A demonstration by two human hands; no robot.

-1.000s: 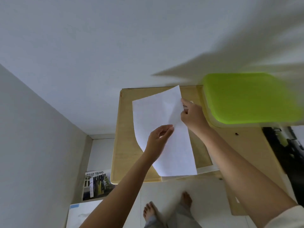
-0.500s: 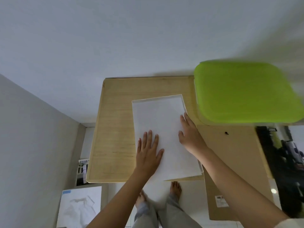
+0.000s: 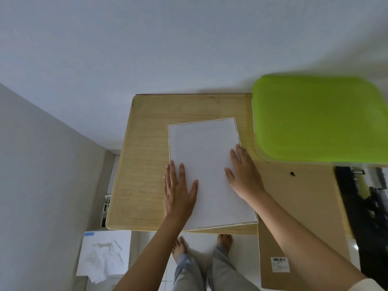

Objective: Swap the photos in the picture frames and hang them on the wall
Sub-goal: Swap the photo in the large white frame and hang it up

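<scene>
A white sheet lies flat inside a thin white picture frame on the light wooden table. The frame's near edge hangs slightly over the table's front edge. My left hand presses flat on the sheet's lower left part, fingers straight. My right hand lies flat on the sheet's right side, fingers extended toward the frame's right rim. The sheet shows only a blank white face.
A lime green plastic lid sits at the table's right. A brown cardboard sheet lies under it, reaching past the table front. On the floor left are a white box with paper and a partly hidden magazine. The wall is close behind.
A second ago both hands held the sheet lifted and curved above the table. It now lies flat in the frame, and both hands have spread out flat on it.
</scene>
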